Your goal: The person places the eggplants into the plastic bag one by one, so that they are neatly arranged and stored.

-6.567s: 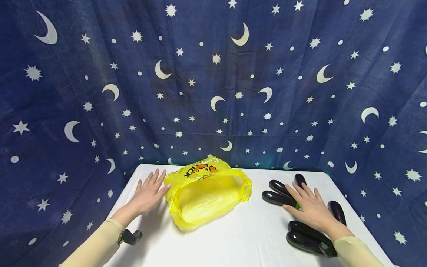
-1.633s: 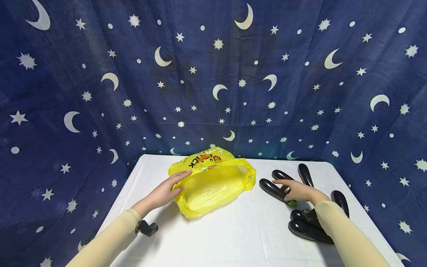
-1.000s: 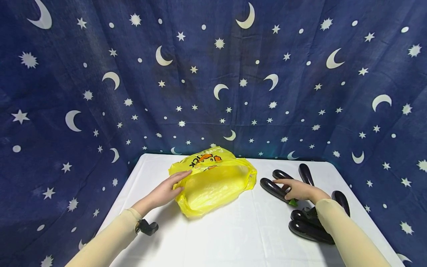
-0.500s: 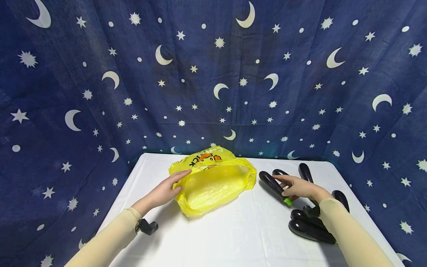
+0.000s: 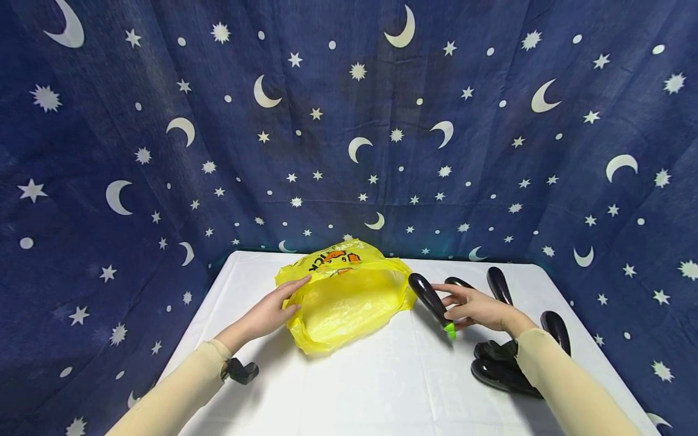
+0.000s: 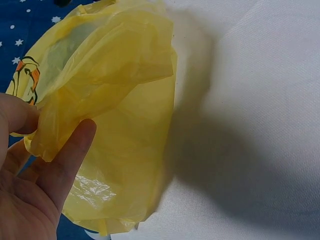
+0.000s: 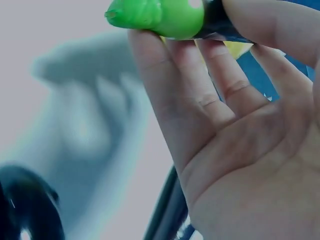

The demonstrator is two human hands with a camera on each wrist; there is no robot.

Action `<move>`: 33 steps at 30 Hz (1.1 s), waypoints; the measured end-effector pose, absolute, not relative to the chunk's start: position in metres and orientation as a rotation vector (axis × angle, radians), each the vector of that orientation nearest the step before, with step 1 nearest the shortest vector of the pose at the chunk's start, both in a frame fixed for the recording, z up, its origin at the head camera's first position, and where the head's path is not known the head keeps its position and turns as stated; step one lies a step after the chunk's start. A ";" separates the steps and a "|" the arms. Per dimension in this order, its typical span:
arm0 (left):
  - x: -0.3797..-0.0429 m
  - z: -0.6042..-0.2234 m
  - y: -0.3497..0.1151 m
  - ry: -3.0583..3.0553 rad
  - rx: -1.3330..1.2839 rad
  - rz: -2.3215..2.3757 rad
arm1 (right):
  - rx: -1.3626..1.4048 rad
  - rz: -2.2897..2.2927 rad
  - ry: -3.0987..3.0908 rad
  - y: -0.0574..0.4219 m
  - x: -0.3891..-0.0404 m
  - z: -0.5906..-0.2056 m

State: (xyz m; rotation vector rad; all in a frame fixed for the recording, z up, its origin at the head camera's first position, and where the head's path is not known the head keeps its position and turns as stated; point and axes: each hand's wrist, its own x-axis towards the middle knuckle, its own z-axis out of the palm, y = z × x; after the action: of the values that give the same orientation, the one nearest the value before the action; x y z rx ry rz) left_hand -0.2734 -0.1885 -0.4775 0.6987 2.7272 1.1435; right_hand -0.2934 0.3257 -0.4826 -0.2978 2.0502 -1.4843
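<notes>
A yellow plastic bag (image 5: 354, 303) with a printed cartoon lies on its side, its wide mouth facing me. My left hand (image 5: 272, 310) holds its left rim; in the left wrist view the yellow film (image 6: 125, 100) passes between thumb and fingers. A glossy black eggplant (image 5: 428, 295) is pinched by my right hand (image 5: 482, 310), thumb and fingertips near the green stem end (image 7: 150, 15). It is raised off the table, with its shadow on the white cloth. Its far end overlaps the bag's right rim in the head view.
Several more eggplants lie on the right: one behind my right hand, an upright-pointing eggplant (image 5: 498, 284), another eggplant (image 5: 556, 330) by the right edge, and a front eggplant (image 5: 504, 376) partly under my sleeve. The white table (image 5: 349, 393) ends against a dark blue star-patterned curtain (image 5: 327, 151).
My right hand has picked up the eggplant from the group and moved it left to the bag's right side. The left hand went to the bag's rim earlier and has stayed there.
</notes>
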 end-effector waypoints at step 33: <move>-0.274 -0.477 -0.188 2.747 0.768 1.129 | -0.364 -1.708 1.716 0.268 -0.289 -0.504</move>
State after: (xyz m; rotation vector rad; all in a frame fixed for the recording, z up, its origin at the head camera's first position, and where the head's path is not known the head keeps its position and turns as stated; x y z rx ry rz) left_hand -0.2743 -0.1876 -0.4769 0.7684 2.7466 1.1290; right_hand -0.2891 0.2675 -0.5040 -0.3640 1.7162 -1.7084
